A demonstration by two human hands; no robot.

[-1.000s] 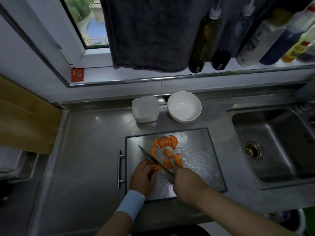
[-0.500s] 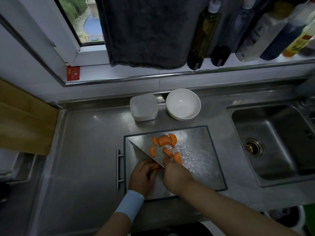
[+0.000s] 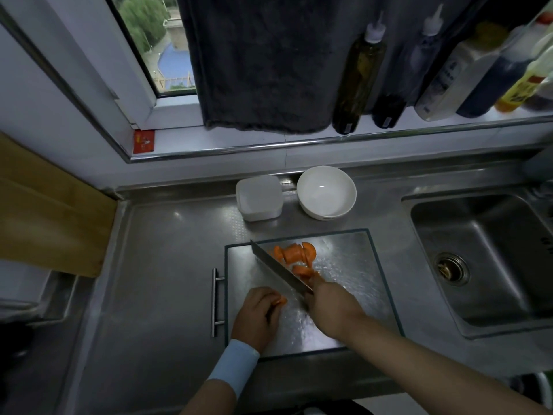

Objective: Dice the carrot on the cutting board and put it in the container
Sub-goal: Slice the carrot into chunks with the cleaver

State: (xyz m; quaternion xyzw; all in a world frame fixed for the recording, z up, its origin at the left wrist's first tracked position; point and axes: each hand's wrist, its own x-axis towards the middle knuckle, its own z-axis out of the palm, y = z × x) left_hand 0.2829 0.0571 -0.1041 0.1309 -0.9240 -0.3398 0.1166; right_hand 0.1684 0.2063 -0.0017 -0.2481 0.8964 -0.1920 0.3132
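A steel cutting board (image 3: 353, 265) lies on the counter. Several orange carrot pieces (image 3: 294, 254) are bunched at its far left part. My left hand (image 3: 257, 316) rests on the board's near left and holds a carrot piece (image 3: 280, 301) under curled fingers. My right hand (image 3: 332, 307) grips the handle of a knife (image 3: 278, 271). The blade points up and left, lying against the left side of the cut pieces. A square white container (image 3: 258, 197) stands behind the board.
A white bowl (image 3: 326, 191) sits right of the container. The sink (image 3: 490, 259) is at the right. Bottles (image 3: 357, 76) and a dark towel (image 3: 263, 61) line the window sill. A wooden board (image 3: 45, 211) leans at the left. A handle (image 3: 215, 301) flanks the cutting board.
The knife has swung away from the piece under my left hand and moved toward the far side, its blade now against the cut pieces. The pieces are bunched closer together. My left hand has stayed put.
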